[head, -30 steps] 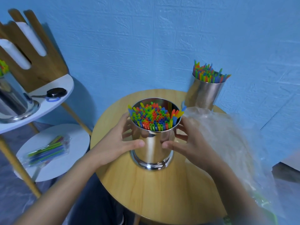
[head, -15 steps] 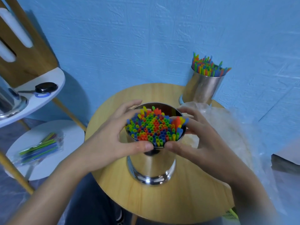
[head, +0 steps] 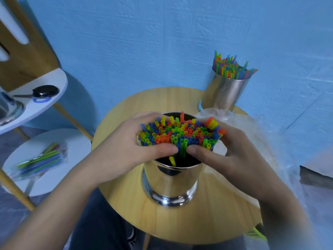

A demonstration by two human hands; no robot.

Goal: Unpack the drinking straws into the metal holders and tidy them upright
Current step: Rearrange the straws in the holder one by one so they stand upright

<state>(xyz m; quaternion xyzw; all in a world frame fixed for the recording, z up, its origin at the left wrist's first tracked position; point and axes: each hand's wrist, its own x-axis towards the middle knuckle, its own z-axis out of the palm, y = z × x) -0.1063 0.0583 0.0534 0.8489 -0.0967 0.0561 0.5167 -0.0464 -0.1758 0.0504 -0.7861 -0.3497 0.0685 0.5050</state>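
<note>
A shiny metal holder (head: 171, 183) stands near the middle of the round wooden table (head: 198, 224). A thick bundle of coloured straws (head: 180, 132) sticks out of its top. My left hand (head: 126, 150) grips the bundle from the left and my right hand (head: 232, 152) grips it from the right, thumbs nearly meeting at the front. One yellow straw (head: 172, 161) sits lower inside the holder. A second metal holder (head: 223, 94) full of straws stands upright at the table's back right.
Crumpled clear plastic wrap (head: 261, 141) lies on the table's right side. To the left, a white shelf (head: 46, 105) bears scissors (head: 41, 92), and a lower white shelf (head: 27, 177) holds a sealed pack of straws (head: 41, 161). Blue wall behind.
Both hands rose from the holder's sides to its rim and closed around the straw bundle, squeezing it together. The view has moved closer and lower.
</note>
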